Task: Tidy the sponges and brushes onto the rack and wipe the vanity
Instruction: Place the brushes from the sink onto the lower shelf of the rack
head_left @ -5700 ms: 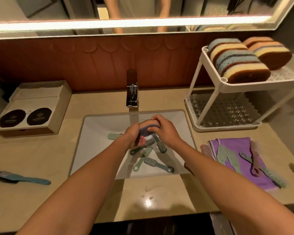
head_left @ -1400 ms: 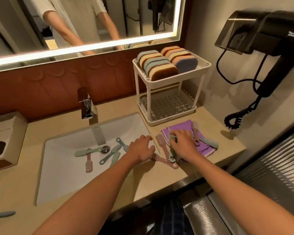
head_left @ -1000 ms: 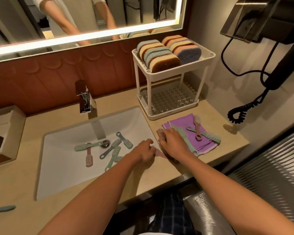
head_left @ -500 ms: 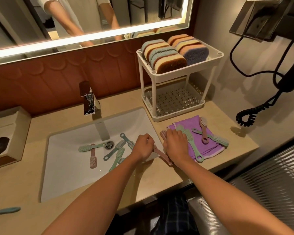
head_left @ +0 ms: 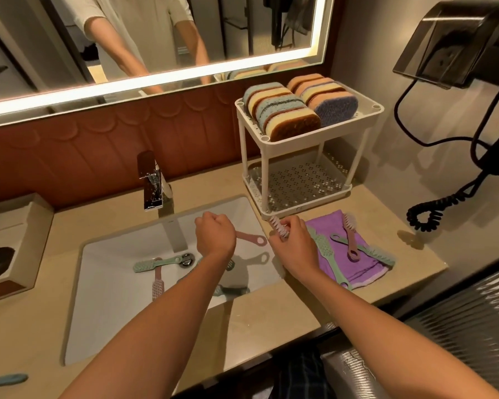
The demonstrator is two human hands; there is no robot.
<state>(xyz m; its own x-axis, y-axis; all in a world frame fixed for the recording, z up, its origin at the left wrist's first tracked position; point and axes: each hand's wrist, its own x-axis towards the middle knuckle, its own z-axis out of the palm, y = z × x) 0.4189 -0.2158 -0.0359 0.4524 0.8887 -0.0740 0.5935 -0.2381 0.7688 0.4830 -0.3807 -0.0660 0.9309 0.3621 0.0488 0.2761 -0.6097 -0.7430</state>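
A white two-tier rack [head_left: 300, 142] stands at the back right of the vanity, with several striped sponges [head_left: 283, 110] on its top shelf and a bare lower shelf [head_left: 297, 182]. My left hand [head_left: 215, 237] is lifted over the sink, shut on a pink brush [head_left: 251, 239] whose looped handle points right. My right hand [head_left: 294, 246] is shut on another pink brush [head_left: 278, 227], bristles sticking up beside the rack's front. Green and pink brushes [head_left: 349, 240] lie on a purple cloth [head_left: 349, 254]. More brushes [head_left: 153, 266] lie in the sink [head_left: 113, 283].
The faucet [head_left: 153, 185] stands behind the sink. A tissue box [head_left: 15, 243] sits at the left. A blue brush [head_left: 3, 380] lies at the counter's front left. A black hair dryer [head_left: 473, 53] with coiled cord [head_left: 432, 214] hangs on the right wall.
Both hands have risen from the counter edge, each with a pink brush. The left hand now holds its brush over the sink; the right has moved toward the rack.
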